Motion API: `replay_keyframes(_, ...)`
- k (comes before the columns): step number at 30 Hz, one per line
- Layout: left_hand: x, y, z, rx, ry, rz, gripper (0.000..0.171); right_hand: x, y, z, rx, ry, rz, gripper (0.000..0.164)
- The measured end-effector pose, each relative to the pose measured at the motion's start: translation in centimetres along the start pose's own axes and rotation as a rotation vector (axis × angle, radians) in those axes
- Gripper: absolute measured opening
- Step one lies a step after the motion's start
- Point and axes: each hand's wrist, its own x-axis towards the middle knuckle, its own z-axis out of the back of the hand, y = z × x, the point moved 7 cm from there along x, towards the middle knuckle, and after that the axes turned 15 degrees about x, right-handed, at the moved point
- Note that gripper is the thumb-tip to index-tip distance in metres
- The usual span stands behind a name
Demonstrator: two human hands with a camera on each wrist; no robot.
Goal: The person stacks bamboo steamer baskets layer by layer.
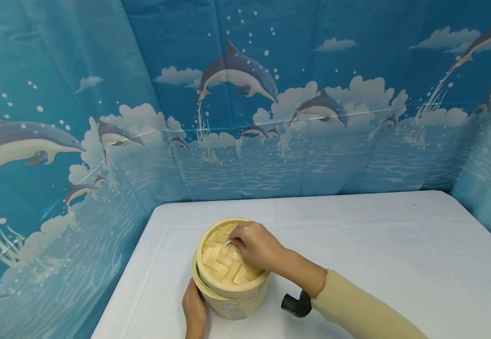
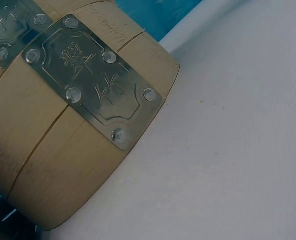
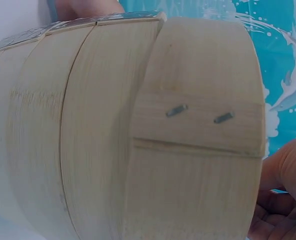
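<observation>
Toward the front-left corner of the white-covered table (image 1: 355, 226), the left hand (image 1: 195, 311) rests against the near-left wall of a round bamboo steamer (image 1: 228, 287); only the back of that hand shows in the head view, so I cannot tell whether its fingers curl round the wall or lie flat against it. The left wrist view sits close on the steamer's side and shows a riveted metal plate (image 2: 94, 82) stamped with characters, fixed across the seam of the bent wooden band. The steamer stands upright, and its woven lid (image 1: 226, 259) sits on top, slightly askew to the base, so that the rim overhangs on one side. The right hand (image 1: 255, 245) reaches over from the right and lies on the middle of the lid, its fingers curled down and pinching what looks like a small light handle (image 1: 228, 243) at the centre of the weave. By its look the steamer is light, stiff and dry, not slippery, though thin bamboo could crack under a hard squeeze; the lid is best taken by that centre handle or by its rim, the base by its side wall. The lid thus lies directly under the right grip, the base beside the left. Just right of the steamer, beneath the right forearm's pale sleeve (image 1: 364, 310), a black device (image 1: 296, 305) shows at the wrist.
</observation>
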Motion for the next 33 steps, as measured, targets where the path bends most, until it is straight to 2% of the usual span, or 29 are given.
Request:
replay_keyframes(12, -0.10, 0.10, -0.06, 0.030, 0.026, 0.030, 0.050, 0.44, 0.39, -0.35, -0.016, 0.014, 0.002, 0.010)
replay_keyframes(33, -0.22, 0.01, -0.02, 0.040, 0.018, 0.004, 0.053, 0.93, 0.49, -0.77, -0.031, 0.026, -0.004, 0.009)
